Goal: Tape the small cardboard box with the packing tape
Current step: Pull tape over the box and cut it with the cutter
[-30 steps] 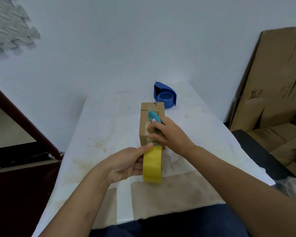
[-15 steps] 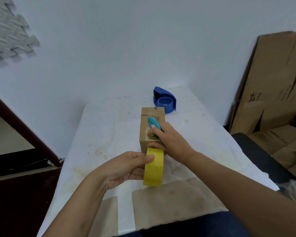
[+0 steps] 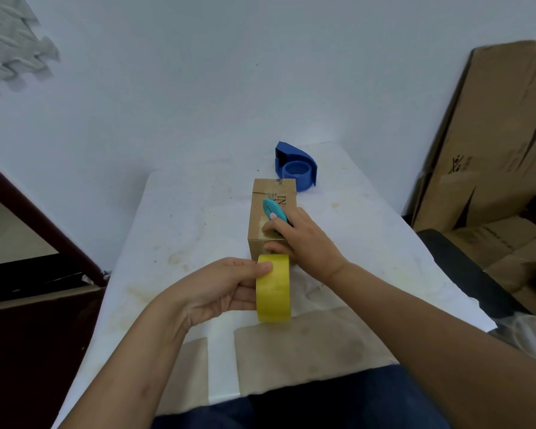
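A small brown cardboard box [image 3: 270, 193] lies lengthwise in the middle of the white table [image 3: 174, 230]. My left hand [image 3: 217, 287] grips a yellow roll of packing tape [image 3: 273, 289], held on edge against the box's near end. My right hand [image 3: 304, 239] rests on the box's top near edge, thumb on the front face, and holds a small teal cutter [image 3: 273, 210] whose tip points away over the lid. A strip of tape shows on the lid under the fingers.
A blue tape dispenser [image 3: 296, 167] stands just behind the box. Flattened cardboard sheets [image 3: 489, 144] lean on the wall at right, above a black seat [image 3: 464, 270]. A dark wooden frame [image 3: 41, 230] borders the table's left side. Brown paper patches [image 3: 307, 345] cover the near table edge.
The yellow roll has shifted slightly up and closer against the box's near end. My right hand keeps the cutter on the lid. The camera view has tilted a little.
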The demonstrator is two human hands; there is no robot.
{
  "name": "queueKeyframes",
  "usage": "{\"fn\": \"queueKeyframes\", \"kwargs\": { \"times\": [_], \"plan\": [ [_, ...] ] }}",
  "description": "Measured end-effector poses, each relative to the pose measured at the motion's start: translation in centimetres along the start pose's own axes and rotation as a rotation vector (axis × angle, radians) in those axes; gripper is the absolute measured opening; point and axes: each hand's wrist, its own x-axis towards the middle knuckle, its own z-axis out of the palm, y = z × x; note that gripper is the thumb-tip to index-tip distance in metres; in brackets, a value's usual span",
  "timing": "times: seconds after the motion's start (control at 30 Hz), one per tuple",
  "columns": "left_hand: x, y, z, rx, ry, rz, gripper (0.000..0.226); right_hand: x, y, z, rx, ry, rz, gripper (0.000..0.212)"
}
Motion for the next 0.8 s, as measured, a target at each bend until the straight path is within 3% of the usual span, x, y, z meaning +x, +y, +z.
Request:
{"fn": "queueKeyframes", "kwargs": {
  "times": [0.13,0.67,0.8],
  "plan": [
    [0.0,0.2,0.1,0.024,0.019,-0.021,0.027,-0.1,0.0,0.1,0.009,0.009,0.003,0.034],
    [-0.6,-0.2,0.3,0.06,0.025,-0.07,0.035,-0.1,-0.3,0.2,0.024,0.051,0.013,0.029],
    [-0.1,-0.5,0.3,0.032,0.118,-0.073,0.06,-0.2,-0.3,0.2,0.022,0.063,0.011,0.028]
  ]
}}
